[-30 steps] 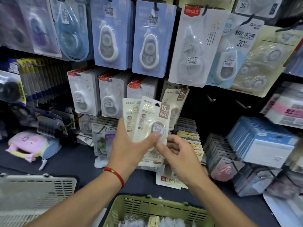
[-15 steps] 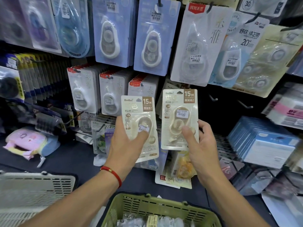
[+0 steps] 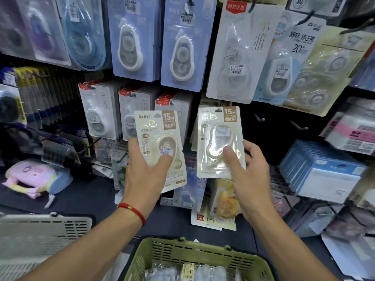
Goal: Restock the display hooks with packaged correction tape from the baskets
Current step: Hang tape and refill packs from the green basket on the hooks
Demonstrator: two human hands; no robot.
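Correction tape packs [image 3: 160, 147] [image 3: 220, 141] — one per hand grip [image 3: 145, 175] [image 3: 250, 175] — before crowded hooks [image 3: 259, 118].

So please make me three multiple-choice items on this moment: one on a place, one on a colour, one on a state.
1. Where is the green basket?
A. on a top hook
B. at the lower edge of the view, below the hands
C. far left, behind the pink pouch

2. What colour is the bracelet on the left wrist?
A. red
B. blue
C. white

3. What does the right hand do?
A. hangs idle
B. presses flat on the shelf
C. holds a beige 15M correction tape pack

Answers: 1 B, the basket sits between the forearms at the bottom. 2 A, a red cord circles the wrist. 3 C, its thumb lies on the blister front and its fingers show past the pack's right edge, while the left hand holds a second beige pack.
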